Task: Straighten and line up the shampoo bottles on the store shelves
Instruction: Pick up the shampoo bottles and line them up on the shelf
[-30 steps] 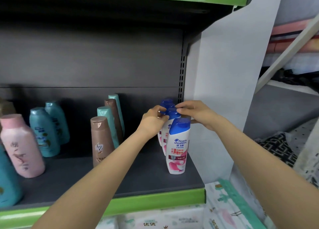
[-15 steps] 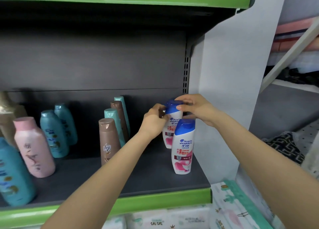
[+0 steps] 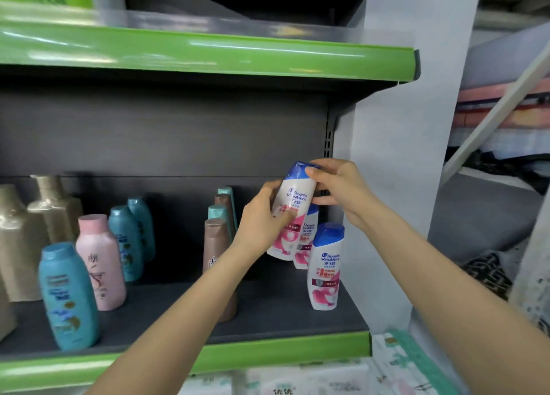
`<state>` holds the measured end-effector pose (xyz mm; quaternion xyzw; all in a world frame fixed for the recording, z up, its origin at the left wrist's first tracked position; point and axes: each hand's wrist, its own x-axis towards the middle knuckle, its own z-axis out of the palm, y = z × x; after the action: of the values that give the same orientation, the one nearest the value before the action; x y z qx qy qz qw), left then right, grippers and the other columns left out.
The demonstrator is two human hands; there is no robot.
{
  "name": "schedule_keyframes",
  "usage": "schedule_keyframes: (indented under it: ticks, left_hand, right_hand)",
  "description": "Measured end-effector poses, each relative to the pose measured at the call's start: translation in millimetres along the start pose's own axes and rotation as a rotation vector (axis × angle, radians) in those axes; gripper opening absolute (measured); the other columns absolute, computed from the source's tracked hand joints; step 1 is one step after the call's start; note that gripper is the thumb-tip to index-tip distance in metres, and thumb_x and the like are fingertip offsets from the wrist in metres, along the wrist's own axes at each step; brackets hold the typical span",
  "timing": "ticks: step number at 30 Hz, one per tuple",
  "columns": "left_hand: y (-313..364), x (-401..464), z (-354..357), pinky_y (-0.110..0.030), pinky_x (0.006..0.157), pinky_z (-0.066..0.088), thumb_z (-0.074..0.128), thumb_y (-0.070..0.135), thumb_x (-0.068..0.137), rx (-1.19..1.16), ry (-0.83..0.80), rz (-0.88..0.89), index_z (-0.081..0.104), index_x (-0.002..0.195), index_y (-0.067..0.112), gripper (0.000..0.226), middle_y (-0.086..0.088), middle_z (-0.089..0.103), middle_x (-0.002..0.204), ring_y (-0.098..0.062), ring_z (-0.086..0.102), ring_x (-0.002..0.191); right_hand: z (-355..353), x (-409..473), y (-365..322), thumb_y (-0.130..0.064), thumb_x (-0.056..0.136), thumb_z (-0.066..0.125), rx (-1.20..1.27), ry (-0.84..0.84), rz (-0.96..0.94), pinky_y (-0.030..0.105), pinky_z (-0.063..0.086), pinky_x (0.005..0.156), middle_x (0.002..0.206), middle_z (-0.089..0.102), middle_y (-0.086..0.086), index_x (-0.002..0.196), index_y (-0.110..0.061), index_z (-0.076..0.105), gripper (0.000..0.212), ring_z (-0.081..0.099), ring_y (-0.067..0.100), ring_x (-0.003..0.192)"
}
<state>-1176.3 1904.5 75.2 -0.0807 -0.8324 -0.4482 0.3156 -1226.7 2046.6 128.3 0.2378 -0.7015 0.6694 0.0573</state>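
I see both arms reaching in over the shelf (image 3: 268,314), holding a white bottle (image 3: 293,207) tilted and lifted off it. Left hand (image 3: 262,225) wraps its lower body, thumb across the label; right hand (image 3: 342,186) pinches the blue cap, fingers (image 3: 320,172) curled. Two matching bottles (image 3: 326,263) stand below, by the right wall.

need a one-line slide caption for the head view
Both hands, left hand and right hand, hold a tilted white shampoo bottle above the dark shelf, two matching bottles standing behind and beside it.
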Motion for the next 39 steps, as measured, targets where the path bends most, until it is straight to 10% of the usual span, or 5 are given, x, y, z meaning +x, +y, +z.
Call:
schedule_keyframes:
  ticks: [11,24,39]
  left_hand:
    - [-15.4,-47.3,-13.5,-0.020,0.081,0.042,0.078,0.031,0.070,0.269,-0.050,0.070,0.021,0.143,0.032,0.093,0.006,0.041,0.115,-0.004,0.043,0.098]
    - [-15.5,-73.6,-25.9,-0.018,0.084,0.049,0.068,0.007,0.081,-0.315,-0.234,-0.069,0.048,0.130,0.029,0.057,0.007,0.065,0.110,-0.006,0.061,0.099]
    - [-25.5,-93.5,-45.0,-0.010,0.076,0.047,0.065,0.012,0.085,-0.070,-0.156,-0.004,0.059,0.109,0.029,0.030,0.015,0.066,0.102,0.000,0.062,0.091]
  right_hand:
    - [20.1,-37.8,10.8,-0.017,0.092,0.060,0.161,0.121,0.116,0.031,0.059,0.065,0.091,0.068,0.008,0.094,-0.010,0.059,0.007,0.068,0.017,0.077]
    - [14.4,-68.6,35.6,-0.023,0.091,0.058,0.339,-0.253,0.113,0.042,0.057,0.082,0.122,0.063,0.011,0.130,-0.013,0.050,0.041,0.065,0.025,0.107]
    - [18.3,-71.8,39.1,-0.028,0.084,0.068,0.201,0.092,0.190,0.034,0.061,0.065,0.101,0.068,0.009,0.118,-0.010,0.054,0.040,0.071,0.019,0.086]
